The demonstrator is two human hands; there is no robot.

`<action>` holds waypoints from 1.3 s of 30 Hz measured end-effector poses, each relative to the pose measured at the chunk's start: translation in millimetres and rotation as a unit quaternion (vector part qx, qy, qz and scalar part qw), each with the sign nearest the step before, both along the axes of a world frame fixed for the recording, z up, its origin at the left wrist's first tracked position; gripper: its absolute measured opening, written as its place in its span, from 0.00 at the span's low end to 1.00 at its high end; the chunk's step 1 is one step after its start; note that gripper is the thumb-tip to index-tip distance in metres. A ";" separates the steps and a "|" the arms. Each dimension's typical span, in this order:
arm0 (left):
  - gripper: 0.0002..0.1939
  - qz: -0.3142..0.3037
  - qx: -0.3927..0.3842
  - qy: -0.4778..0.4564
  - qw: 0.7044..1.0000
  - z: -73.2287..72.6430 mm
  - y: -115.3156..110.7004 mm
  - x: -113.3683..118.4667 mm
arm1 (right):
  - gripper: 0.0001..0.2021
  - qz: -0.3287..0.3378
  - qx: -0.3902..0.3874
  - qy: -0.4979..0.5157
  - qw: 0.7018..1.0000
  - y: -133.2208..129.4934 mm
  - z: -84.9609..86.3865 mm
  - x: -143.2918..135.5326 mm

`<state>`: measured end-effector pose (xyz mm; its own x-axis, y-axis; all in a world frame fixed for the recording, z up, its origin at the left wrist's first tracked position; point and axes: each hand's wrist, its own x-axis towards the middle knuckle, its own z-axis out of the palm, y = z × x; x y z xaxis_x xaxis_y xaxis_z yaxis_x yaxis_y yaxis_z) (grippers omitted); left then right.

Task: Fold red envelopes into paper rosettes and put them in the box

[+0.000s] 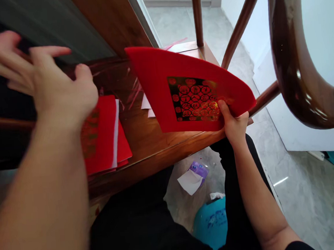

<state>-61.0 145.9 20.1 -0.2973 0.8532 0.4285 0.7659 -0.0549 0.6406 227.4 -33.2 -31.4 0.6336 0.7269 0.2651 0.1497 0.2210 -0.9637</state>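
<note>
My right hand (236,125) grips the near right edge of a red paper sheet (152,83) printed with a gold block of round motifs, its thumb lying on top. The sheet bows upward and is held over the wooden bench seat (148,142). Raised at the left, my left hand (56,79) has its fingers spread and holds nothing. Partly behind that wrist lies a stack of red papers (105,133) with gold print and a white edge showing. Some pale paper pieces (146,105) stick out beside the held sheet.
Dark wooden rails and a curved armrest (292,61) rise on the right. Pink strips (135,92) lie on the seat's far part. On the floor between my legs are a purple packet with white tissue (199,170) and a blue bin (212,221).
</note>
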 end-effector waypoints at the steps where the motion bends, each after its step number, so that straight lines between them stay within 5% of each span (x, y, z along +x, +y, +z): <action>1: 0.24 -0.072 0.007 -0.045 0.996 -1.2 -20.8 6.4 | 0.12 0.016 0.002 -0.014 1.000 -0.8 1.2 -0.8; 2: 0.30 -0.156 0.024 -0.119 0.980 -2.3 -44.4 14.5 | 0.11 0.033 0.005 -0.027 0.999 -1.7 2.6 -1.6; 4: 0.48 -0.223 0.036 -0.174 0.958 -5.4 -92.8 34.4 | 0.10 0.076 0.005 -0.051 0.996 -3.8 6.2 -3.0; 6: 0.48 -0.273 0.078 -0.293 0.913 -11.1 -131.8 53.9 | 0.08 0.130 -0.004 -0.071 0.989 -6.4 11.5 -3.4; 9: 0.35 -0.193 0.049 -0.313 0.929 -23.2 -157.8 69.5 | 0.08 0.199 -0.011 -0.079 0.977 -10.3 20.9 -1.9; 11: 0.26 -0.152 0.021 -0.317 0.936 -30.6 -157.8 69.4 | 0.10 0.217 -0.015 -0.067 0.974 -12.3 25.2 -0.2; 16: 0.16 -0.186 -0.008 -0.329 0.926 -37.4 -149.2 63.7 | 0.11 0.200 -0.031 -0.033 0.979 -13.7 23.9 0.2; 23: 0.15 -0.218 -0.002 -0.297 0.930 -31.5 -154.4 66.7 | 0.08 0.204 -0.011 -0.033 0.978 -14.3 25.1 -3.0; 31: 0.16 -0.207 -0.021 -0.247 0.946 -30.6 -163.6 39.7 | 0.11 0.227 -0.037 -0.005 0.973 -20.8 24.4 5.1; 36: 0.24 -0.220 -0.020 -0.318 0.922 -35.0 -163.0 49.5 | 0.14 0.248 -0.063 -0.013 0.967 -21.0 19.6 4.9; 39: 0.21 -0.239 -0.031 -0.327 0.914 -36.4 -160.0 55.1 | 0.13 0.266 -0.057 -0.020 0.962 -19.8 18.5 4.8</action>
